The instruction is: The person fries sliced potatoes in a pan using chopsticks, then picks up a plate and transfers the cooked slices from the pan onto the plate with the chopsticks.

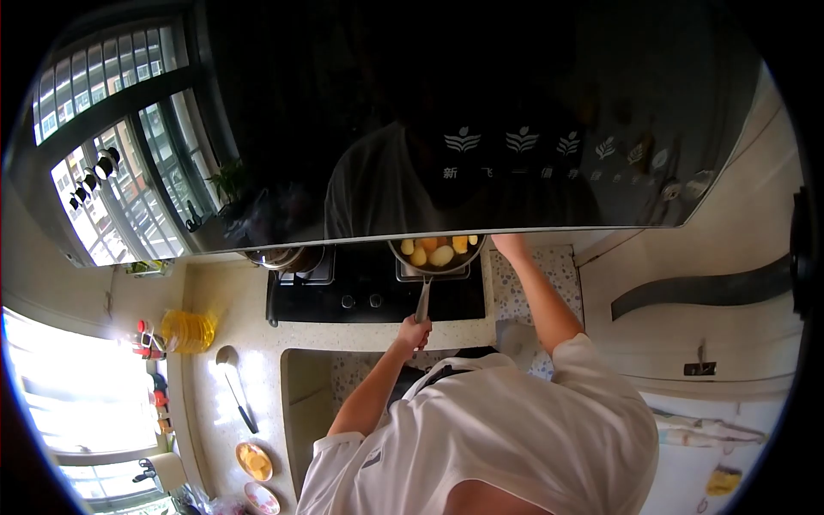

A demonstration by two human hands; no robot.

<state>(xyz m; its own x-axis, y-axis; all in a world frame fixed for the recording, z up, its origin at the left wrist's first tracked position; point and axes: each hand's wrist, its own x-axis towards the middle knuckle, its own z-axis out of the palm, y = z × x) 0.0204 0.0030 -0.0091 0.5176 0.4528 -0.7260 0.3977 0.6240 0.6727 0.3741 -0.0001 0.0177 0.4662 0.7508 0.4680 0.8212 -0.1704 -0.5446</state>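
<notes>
My left hand [415, 333] is closed around the long handle [422, 300] of a frying pan [418, 266]. The pan sits over the right burner of the black gas stove [326, 302]. Yellow and pale slices of food [441, 256] lie in it, and the range hood hides its far side. To the right of the pan is my right hand [506, 242], reaching forward under the hood's edge. Its fingers are hidden there, so I cannot see whether they hold anything.
The dark range hood [386, 197] hangs low over the stove. A pot [290, 257] stands on the left burner. On the left counter are an oil jug [189, 331], a ladle [236, 388], a plate of yellow food [255, 462] and another dish [261, 498].
</notes>
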